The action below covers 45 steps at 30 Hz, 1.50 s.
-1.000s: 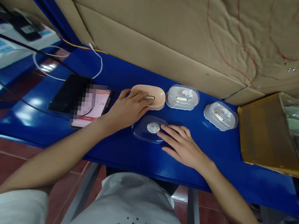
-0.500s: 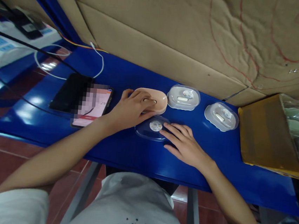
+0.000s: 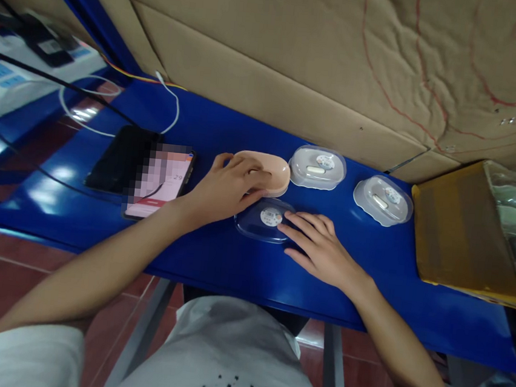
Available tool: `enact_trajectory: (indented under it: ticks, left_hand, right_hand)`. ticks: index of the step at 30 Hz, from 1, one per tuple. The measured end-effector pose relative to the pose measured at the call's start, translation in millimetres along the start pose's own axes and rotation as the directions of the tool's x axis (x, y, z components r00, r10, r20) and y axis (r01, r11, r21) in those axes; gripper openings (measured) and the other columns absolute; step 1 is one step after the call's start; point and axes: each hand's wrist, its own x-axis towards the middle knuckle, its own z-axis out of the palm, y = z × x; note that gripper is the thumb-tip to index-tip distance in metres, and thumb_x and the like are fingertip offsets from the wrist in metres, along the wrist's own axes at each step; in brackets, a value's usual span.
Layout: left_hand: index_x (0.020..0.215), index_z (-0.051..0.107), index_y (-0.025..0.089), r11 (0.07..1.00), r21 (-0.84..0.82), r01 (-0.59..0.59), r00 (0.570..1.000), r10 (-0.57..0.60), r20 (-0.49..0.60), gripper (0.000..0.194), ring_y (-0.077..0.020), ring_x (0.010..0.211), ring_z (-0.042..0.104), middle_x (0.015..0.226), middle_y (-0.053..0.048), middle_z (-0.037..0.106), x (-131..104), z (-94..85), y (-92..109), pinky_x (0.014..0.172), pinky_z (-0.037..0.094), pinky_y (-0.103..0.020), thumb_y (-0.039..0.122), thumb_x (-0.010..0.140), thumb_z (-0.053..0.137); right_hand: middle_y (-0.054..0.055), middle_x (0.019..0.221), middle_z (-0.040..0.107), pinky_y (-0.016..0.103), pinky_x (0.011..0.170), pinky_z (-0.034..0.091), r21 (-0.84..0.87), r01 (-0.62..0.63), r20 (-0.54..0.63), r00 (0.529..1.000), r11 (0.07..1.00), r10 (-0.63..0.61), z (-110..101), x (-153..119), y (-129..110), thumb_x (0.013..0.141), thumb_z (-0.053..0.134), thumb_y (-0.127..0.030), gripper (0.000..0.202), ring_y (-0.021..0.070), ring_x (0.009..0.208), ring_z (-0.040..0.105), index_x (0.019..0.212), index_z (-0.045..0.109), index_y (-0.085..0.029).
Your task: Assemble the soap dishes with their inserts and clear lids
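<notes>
My left hand (image 3: 236,182) is at a peach oval dish (image 3: 280,170), its fingers curled inside and its thumb along the near wall. A small pale piece (image 3: 251,170) shows partly under the fingers; the rest of it is hidden. In front of the dish a clear lid (image 3: 255,222) with a round white sticker lies on the blue table. My right hand (image 3: 319,245) rests its spread fingertips on the lid's right edge. Beyond stand two lidded pale boxes, a nearer box (image 3: 304,161) beside the dish and another box (image 3: 370,201) farther right, each showing a white oval piece.
On the left lie a phone (image 3: 160,190) with a lit screen and a black case (image 3: 118,159), with cables around them. At the right stands a cardboard carton (image 3: 457,231) holding pale containers and clear plastic. A cardboard panel (image 3: 260,78) borders the back of the blue table (image 3: 227,269).
My left fingers have shifted slightly inside the dish, and less of the small pale piece shows. My right hand stays on the lid.
</notes>
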Motion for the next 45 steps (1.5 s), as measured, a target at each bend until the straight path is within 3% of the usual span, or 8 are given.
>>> enact_trajectory:
  ticks: [4, 10, 17, 22, 24, 27, 33, 45]
  left_hand:
    - [0.149, 0.062, 0.024, 0.999, -0.018, 0.051, 0.998, -0.051, -0.029, 0.05, -0.0429, 0.153, 0.047, 0.167, -0.019, 0.05, 2, -3.7, 1, 0.12, 0.036, -0.065, 0.043, 0.103, 0.065]
    - [0.127, 0.076, 0.029, 0.998, -0.056, 0.004, 1.0, -0.005, -0.017, 0.029, -0.0333, 0.14, 0.06, 0.137, -0.01, 0.075, 3, -0.5, -2, 0.129, 0.017, -0.07, 0.032, 0.109, 0.053]
    - [0.13, 0.075, 0.027, 0.999, -0.042, -0.026, 1.0, 0.025, -0.016, 0.029, -0.0362, 0.147, 0.054, 0.139, -0.011, 0.073, 4, 3.4, -6, 0.128, 0.012, -0.077, 0.035, 0.108, 0.057]
    - [0.138, 0.071, 0.023, 1.0, -0.008, 0.014, 1.0, -0.014, 0.025, 0.04, -0.0441, 0.162, 0.034, 0.173, -0.019, 0.041, 11, 1.9, -9, 0.128, 0.018, -0.076, 0.043, 0.104, 0.068]
    - [0.141, 0.068, 0.02, 0.997, -0.018, 0.072, 0.996, -0.071, 0.055, 0.049, -0.0463, 0.164, 0.03, 0.176, -0.022, 0.033, 14, 1.5, -11, 0.126, 0.024, -0.076, 0.046, 0.1, 0.072]
    - [0.143, 0.066, 0.02, 0.993, -0.057, 0.1, 0.991, -0.094, 0.091, 0.053, -0.0456, 0.162, 0.035, 0.172, -0.023, 0.04, 17, 0.7, -13, 0.124, 0.033, -0.072, 0.047, 0.098, 0.074]
    - [0.129, 0.074, 0.019, 0.992, -0.039, 0.119, 0.992, -0.118, 0.043, 0.053, -0.0456, 0.143, 0.055, 0.159, -0.019, 0.055, 19, 0.6, -16, 0.118, 0.044, -0.063, 0.054, 0.09, 0.08]
    - [0.107, 0.078, 0.02, 0.99, -0.081, 0.118, 0.991, -0.122, -0.049, 0.04, -0.0396, 0.14, 0.056, 0.153, -0.014, 0.058, 18, -1.7, -17, 0.119, 0.043, -0.057, 0.054, 0.087, 0.083]
  right_hand:
    - [0.009, 0.167, 0.055, 0.053, 0.122, 0.04, 0.014, 0.0, -0.001, 1.0, 1.0, 0.0, 0, 0, 0, 0.113, 0.054, -0.038, 0.051, 0.0299, 0.15, 0.051, 0.163, 0.052, -0.028]
    - [0.01, 0.167, 0.056, 0.053, 0.121, 0.04, 0.007, 0.003, -0.002, 1.0, 1.0, -0.003, 1, 0, 0, 0.113, 0.054, -0.039, 0.048, 0.0302, 0.15, 0.051, 0.16, 0.055, -0.027]
    - [0.009, 0.166, 0.057, 0.052, 0.122, 0.04, 0.008, 0.002, -0.01, 1.0, 1.0, -0.002, 0, 0, 0, 0.113, 0.054, -0.038, 0.047, 0.0298, 0.149, 0.052, 0.158, 0.057, -0.027]
    - [0.01, 0.165, 0.058, 0.053, 0.122, 0.04, 0.018, 0.007, -0.015, 1.0, 1.0, -0.006, 1, 0, 2, 0.113, 0.055, -0.039, 0.046, 0.03, 0.149, 0.052, 0.157, 0.058, -0.025]
    - [0.009, 0.164, 0.058, 0.053, 0.121, 0.04, 0.017, 0.006, -0.017, 1.0, 1.0, -0.006, 1, 0, 2, 0.113, 0.055, -0.039, 0.046, 0.0303, 0.149, 0.052, 0.157, 0.058, -0.026]
    - [0.009, 0.165, 0.058, 0.054, 0.121, 0.04, 0.02, -0.001, -0.011, 1.0, 1.0, 0.001, 1, 0, 2, 0.112, 0.056, -0.038, 0.048, 0.031, 0.149, 0.052, 0.16, 0.055, -0.029]
    - [0.009, 0.165, 0.057, 0.053, 0.123, 0.039, 0.011, -0.003, -0.005, 1.0, 1.0, 0.003, -1, 1, 0, 0.113, 0.053, -0.039, 0.046, 0.0298, 0.15, 0.051, 0.157, 0.058, -0.026]
    - [0.009, 0.165, 0.057, 0.053, 0.121, 0.041, 0.015, -0.005, -0.005, 1.0, 1.0, 0.005, -1, 0, 1, 0.113, 0.054, -0.038, 0.047, 0.0306, 0.149, 0.052, 0.159, 0.055, -0.028]
